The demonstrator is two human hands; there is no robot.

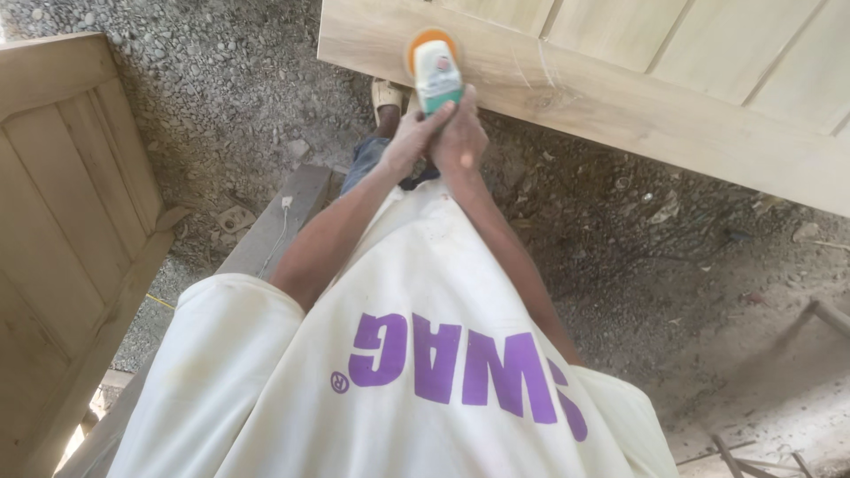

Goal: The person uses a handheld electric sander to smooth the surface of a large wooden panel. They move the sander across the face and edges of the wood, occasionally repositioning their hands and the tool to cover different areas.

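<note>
Left hand point(409, 140) and right hand point(460, 140), fingers wrapped tight, both grip the sander point(436, 69) flat on the door point(620, 97) rail, near its left end. Looks mid-sanding; next pass needs even pressure, sliding right along the rail.

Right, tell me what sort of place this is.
Probably an outdoor carpentry yard. Both hands, left hand and right hand, grip a white-and-green power sander against a pale unfinished wooden panelled door; another bare wooden door stands over the grey gravel ground.
</note>
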